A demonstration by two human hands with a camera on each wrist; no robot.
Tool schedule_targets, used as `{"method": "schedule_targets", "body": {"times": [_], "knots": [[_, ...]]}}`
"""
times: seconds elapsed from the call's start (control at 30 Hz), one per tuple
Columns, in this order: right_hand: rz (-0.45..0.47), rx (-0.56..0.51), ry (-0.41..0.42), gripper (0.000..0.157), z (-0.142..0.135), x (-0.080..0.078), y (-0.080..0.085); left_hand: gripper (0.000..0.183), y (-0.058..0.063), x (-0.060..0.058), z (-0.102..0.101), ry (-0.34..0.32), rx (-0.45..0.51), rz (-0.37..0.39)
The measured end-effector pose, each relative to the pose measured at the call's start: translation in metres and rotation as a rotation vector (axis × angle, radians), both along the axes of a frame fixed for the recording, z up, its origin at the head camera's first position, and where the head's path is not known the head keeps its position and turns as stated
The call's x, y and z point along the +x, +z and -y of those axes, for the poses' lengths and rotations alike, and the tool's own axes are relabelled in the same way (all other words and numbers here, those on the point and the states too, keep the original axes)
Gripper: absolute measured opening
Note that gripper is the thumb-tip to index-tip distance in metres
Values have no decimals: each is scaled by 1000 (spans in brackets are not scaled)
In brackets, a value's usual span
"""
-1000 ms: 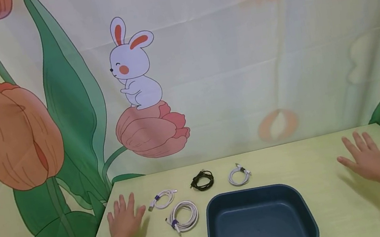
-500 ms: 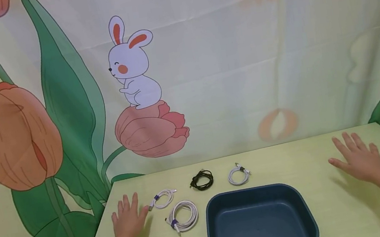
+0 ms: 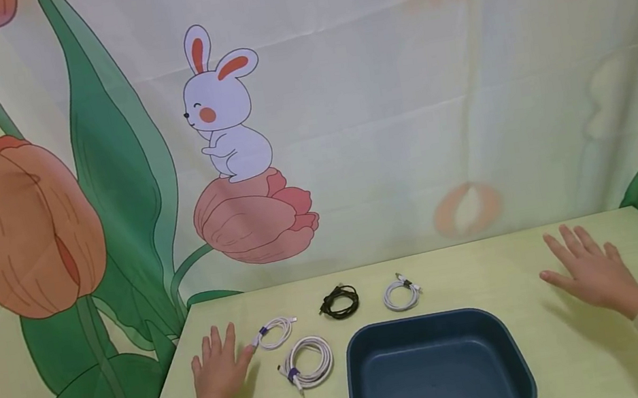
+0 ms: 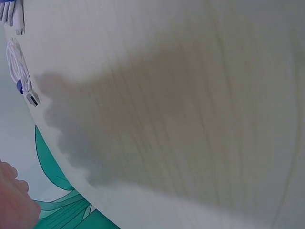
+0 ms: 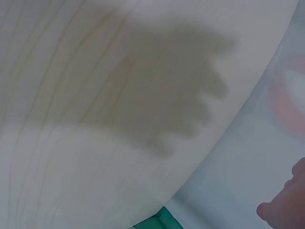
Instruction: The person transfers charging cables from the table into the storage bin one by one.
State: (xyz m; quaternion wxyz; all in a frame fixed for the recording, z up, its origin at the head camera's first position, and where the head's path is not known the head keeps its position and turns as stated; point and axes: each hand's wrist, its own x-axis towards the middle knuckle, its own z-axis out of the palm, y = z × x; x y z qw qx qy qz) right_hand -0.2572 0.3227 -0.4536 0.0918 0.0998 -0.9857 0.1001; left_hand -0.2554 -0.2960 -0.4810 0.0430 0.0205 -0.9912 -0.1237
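Nothing is held by either hand. The left hand (image 3: 219, 372) is held above the pale yellow-green desk (image 3: 528, 271), fingers spread. In the head view, the plug of the thin white looped cable with a purple band (image 3: 289, 331) is partly covered by its thumb, but a gap between them is shown by the left wrist view. The right hand (image 3: 595, 274) is held over the other side, fingers spread too, well apart from all the cables.

The thick white round cable with a dark purple band (image 3: 326, 361) is also near the left hand. The black looped cable (image 3: 341, 315) and the pale grey looped cable with a dark band (image 3: 403, 308) are set behind the dark blue box with round corners (image 3: 411, 320).

Each banded cable would be best pinched at its band, so the loops are kept together. The thick one looks heavier and might be better held with more fingers. Loose ends should be watched, since next-door loops could be snagged.
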Motion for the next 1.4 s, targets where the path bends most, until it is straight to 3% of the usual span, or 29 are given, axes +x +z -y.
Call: {"method": "schedule_targets", "body": {"times": [1.4], "knots": [[29,-87,122,73,52,17,-1,65,-3,7,-2,-6,7,30]]}}
